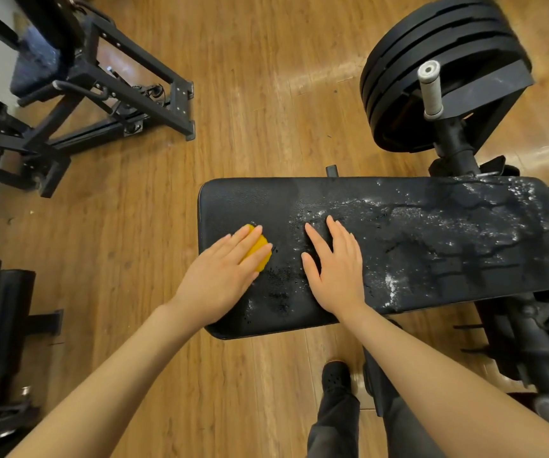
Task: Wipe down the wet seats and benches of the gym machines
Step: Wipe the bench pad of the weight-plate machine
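Black vinyl bench pad (398, 233), wet and streaky toward the right end, drier on the left. Left hand (220, 276) presses a yellow sponge (260, 256) flat near that left end, grip wide, fingers straight. Right hand (336, 269) rests flat beside it, also spread.

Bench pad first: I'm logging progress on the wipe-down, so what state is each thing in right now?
Bench: left end wiped, middle and right end wet with droplets.
Sponge: flat on the bench, pressed under the left hand.
Left hand: fingers straight, pressing the sponge.
Right hand: flat on the wet pad, holding nothing.
Far seat: wet, not yet wiped.
Plates: stacked on their peg.
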`<move>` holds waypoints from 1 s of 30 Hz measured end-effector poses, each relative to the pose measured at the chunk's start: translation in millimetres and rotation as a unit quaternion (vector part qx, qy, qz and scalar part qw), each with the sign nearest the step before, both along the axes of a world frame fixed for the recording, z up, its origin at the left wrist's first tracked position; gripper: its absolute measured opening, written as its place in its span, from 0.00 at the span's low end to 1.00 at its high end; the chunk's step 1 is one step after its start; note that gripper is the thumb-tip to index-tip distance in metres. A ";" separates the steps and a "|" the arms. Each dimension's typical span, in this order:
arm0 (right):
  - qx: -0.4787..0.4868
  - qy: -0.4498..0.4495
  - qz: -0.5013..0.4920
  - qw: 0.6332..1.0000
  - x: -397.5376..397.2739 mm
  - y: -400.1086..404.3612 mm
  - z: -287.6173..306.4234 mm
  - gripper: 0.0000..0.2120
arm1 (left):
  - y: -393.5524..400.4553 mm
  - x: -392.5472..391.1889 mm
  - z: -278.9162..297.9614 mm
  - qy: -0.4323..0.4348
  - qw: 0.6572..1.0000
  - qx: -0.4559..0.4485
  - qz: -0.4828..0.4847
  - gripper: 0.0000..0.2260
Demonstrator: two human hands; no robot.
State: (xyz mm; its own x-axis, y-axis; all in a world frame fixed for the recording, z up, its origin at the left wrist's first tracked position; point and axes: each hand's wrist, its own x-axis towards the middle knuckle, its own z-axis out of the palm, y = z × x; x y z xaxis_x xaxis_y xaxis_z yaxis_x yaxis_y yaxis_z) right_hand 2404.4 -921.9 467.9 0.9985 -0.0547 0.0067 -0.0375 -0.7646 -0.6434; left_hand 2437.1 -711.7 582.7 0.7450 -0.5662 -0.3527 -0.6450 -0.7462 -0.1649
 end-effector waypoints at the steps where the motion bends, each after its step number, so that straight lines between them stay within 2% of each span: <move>1: 0.000 0.000 -0.001 1.000 0.1 0.2 -0.3 0.24 | -4.7 7.5 -1.5 0.004 1.000 0.002 -0.004 0.22; 6: 0.002 0.000 -0.003 1.000 0.1 0.5 -0.8 0.24 | -54.0 68.8 -20.6 -0.003 0.998 -0.007 0.057 0.22; 9: 0.001 -0.002 -0.001 1.000 0.1 0.2 -1.0 0.24 | -63.8 74.1 -29.4 -0.035 0.993 -0.022 0.106 0.21; 12: -0.003 -0.002 0.000 1.000 0.8 0.7 -1.1 0.24 | -56.8 39.1 -28.9 -0.066 0.980 -0.056 0.178 0.22; 17: 0.001 -0.004 0.000 1.000 0.7 -0.7 -1.3 0.24 | -54.4 -71.8 -23.7 -0.115 0.941 -0.111 0.297 0.24; 20: -0.001 0.003 0.002 1.000 1.0 -0.7 -1.2 0.24 | -52.5 -106.3 -27.1 -0.115 0.935 -0.110 0.318 0.25; 22: -0.001 0.005 0.003 1.000 0.5 -0.5 -1.4 0.25 | -51.1 -90.9 -29.9 -0.126 0.935 -0.103 0.315 0.24; 27: 0.004 0.003 0.003 1.000 0.6 -0.6 -1.9 0.25 | -51.3 3.4 -30.7 -0.146 0.927 -0.102 0.330 0.21; 30: 0.000 0.003 0.004 1.000 0.9 -0.2 -2.3 0.25 | -53.4 16.5 -29.5 -0.144 0.919 -0.109 0.351 0.22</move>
State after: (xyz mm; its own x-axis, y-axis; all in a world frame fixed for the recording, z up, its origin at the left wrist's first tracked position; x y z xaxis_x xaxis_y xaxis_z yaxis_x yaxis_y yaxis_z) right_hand 2405.3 -922.1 465.7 0.9989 -0.0473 0.0015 -0.0352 -0.7643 -0.6439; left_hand 2453.6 -765.2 553.2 0.9983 0.0551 -0.0196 0.0541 -0.9973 -0.0497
